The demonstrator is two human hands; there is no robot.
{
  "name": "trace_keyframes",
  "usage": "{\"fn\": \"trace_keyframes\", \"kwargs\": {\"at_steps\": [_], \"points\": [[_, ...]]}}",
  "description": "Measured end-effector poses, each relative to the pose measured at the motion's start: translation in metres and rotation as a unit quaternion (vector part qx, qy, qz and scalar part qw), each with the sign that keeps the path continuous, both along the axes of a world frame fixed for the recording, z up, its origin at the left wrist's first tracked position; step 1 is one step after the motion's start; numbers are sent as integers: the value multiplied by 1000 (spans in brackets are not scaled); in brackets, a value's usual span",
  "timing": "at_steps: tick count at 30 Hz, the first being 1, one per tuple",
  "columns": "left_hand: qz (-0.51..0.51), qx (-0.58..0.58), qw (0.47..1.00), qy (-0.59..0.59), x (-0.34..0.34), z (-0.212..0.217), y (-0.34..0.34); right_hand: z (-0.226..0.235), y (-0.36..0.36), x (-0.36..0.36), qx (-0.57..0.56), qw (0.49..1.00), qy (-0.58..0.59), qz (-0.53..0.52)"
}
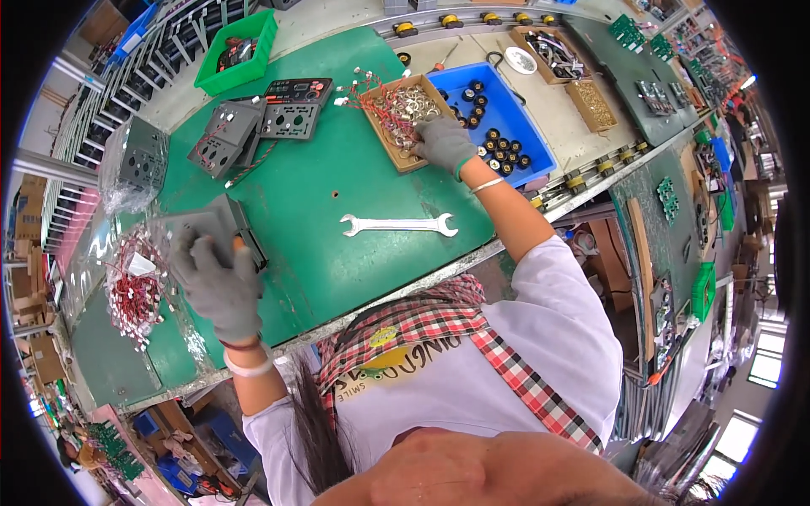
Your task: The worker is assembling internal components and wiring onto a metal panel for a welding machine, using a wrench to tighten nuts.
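Observation:
My left hand (218, 282), in a grey glove, lies with its fingers apart over a grey plastic housing (226, 215) at the table's left; the hand hides the housing's near part. My right hand (445, 145), also gloved, reaches into a cardboard box (411, 165) of small metal rings and red wire leads (390, 108). Its fingers are drawn together and point down among the rings; what is between the tips is too small to make out. Between the hands and nearer to me, a double open-ended wrench (399, 225) rests on the green mat (312, 278).
A blue tray (540, 160) of round black parts adjoins the cardboard box. Grey panels (291, 121) sit farther back, near a green bin (263, 42). A bundle of red-and-white wires (135, 291) and a plastic-wrapped housing (139, 160) are at the left. Rollers (575, 183) line the right.

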State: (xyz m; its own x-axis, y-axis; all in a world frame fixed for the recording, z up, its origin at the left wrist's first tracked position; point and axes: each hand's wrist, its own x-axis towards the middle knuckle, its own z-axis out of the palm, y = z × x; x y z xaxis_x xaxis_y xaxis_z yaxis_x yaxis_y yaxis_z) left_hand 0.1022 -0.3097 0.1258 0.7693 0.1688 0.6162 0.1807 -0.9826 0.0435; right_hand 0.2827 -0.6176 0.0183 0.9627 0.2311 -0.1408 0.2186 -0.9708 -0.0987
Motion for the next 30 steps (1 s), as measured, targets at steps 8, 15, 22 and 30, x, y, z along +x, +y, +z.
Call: {"fn": "trace_keyframes", "kwargs": {"at_steps": [8,15,22,30], "points": [[-404,-113,904,86,-25,-26,-59,24,-35,-1,259,958,-99,-77],[-428,-141,883,131,-32,-86,-69,67,-33,-11,211,963,-166,-13],[-408,-155,891,123,-33,-95,-67,111,-12,-43,495,850,-171,47],[-421,-171,885,98,-30,-98,-65,130,-1,-88,476,847,-35,236]]}}
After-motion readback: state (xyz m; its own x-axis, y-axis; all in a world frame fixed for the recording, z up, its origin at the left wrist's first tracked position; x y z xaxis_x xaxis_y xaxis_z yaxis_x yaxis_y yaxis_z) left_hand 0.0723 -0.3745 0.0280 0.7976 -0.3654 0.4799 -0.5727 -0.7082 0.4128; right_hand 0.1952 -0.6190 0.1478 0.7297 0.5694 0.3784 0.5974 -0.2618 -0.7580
